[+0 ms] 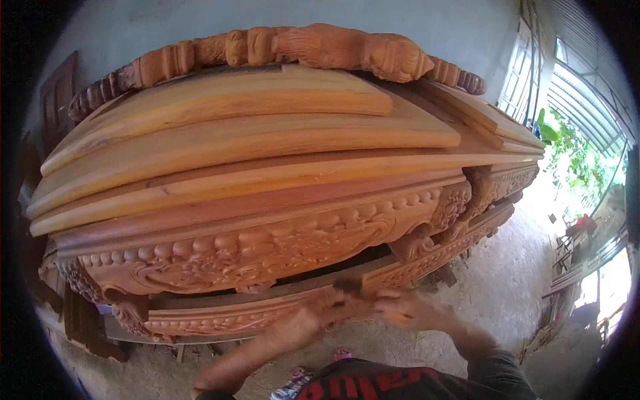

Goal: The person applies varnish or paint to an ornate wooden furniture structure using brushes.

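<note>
My left hand (319, 313) and my right hand (405, 311) are close together in front of the carved wooden furniture, by its lower rail (230, 320). Both look closed, though motion smears the fingers. A small dark, blurred thing (348, 287) sticks up just beyond my left hand; its kind does not show. A bit of orange shows at my right hand, too blurred to name. The rail and the apron (267, 250) above it are reddish wood with carved beads and scrolls.
Several thick boards (253, 137) are stacked on top of the furniture. Across them lies a long carved, turned piece of wood (320, 48). A pale wall (440, 30) stands behind. Concrete floor (497, 280) lies to the right, with a pile of clutter (580, 257) beyond.
</note>
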Action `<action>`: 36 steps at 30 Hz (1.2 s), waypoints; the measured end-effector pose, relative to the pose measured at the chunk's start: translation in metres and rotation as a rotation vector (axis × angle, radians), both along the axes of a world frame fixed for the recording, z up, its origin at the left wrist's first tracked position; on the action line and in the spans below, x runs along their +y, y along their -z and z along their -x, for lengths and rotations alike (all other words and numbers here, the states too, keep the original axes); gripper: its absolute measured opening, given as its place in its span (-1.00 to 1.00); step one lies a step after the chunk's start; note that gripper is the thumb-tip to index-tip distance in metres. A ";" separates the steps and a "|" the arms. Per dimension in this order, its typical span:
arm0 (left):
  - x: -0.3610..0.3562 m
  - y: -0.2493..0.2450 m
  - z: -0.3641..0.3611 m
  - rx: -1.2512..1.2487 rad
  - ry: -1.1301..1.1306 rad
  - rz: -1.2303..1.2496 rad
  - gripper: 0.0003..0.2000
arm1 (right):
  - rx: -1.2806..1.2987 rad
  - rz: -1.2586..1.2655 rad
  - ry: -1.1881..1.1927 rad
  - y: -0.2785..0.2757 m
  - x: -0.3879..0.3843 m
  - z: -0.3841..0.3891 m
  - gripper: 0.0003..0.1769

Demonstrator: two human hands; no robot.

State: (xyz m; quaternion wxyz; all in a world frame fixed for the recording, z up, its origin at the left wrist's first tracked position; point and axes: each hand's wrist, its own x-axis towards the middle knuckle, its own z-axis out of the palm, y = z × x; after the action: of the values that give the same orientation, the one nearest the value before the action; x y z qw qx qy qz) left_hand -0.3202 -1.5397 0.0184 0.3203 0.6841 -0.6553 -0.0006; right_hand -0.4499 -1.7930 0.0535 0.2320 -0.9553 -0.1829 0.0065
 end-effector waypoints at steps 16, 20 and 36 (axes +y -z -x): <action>-0.065 -0.073 0.001 0.367 -0.041 -0.115 -0.71 | -0.176 -0.083 -0.006 -0.025 -0.056 0.005 -0.77; -0.085 -0.111 -0.019 -0.134 -0.127 0.441 -0.71 | -0.591 -0.079 0.108 -0.089 -0.063 -0.003 -0.76; -0.196 -0.107 0.001 0.005 0.067 0.248 -0.82 | -0.689 -0.166 0.271 -0.088 -0.143 0.025 -0.75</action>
State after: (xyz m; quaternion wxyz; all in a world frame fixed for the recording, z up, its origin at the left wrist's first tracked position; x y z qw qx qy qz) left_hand -0.3214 -1.7357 0.1254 0.4036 0.6171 -0.6720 0.0682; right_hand -0.4748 -1.9360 0.1412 0.2320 -0.8950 -0.1219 -0.3609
